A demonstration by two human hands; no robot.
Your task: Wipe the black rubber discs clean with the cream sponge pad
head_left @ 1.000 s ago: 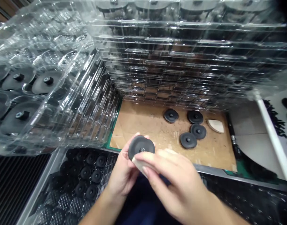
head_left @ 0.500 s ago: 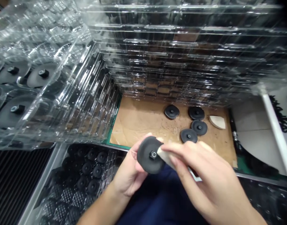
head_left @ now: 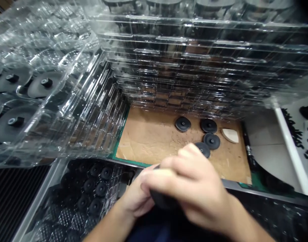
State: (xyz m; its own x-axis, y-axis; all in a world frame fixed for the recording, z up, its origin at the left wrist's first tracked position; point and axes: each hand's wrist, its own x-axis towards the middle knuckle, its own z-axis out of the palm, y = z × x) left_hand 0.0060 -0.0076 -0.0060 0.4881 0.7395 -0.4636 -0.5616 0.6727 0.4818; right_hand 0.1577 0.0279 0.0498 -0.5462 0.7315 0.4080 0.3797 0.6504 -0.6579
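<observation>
Since half a second ago the right hand has swung over the black disc, hiding its face; only a dark edge shows under the curled fingers. Both hands are together. The left hand cups the disc from below and the left, clamped on it; whether the right grips it I cannot tell. It sits between the palms, well short of the loose discs on the cardboard.

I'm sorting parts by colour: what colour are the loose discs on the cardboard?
The discs are black, clearest in the head view.
</observation>
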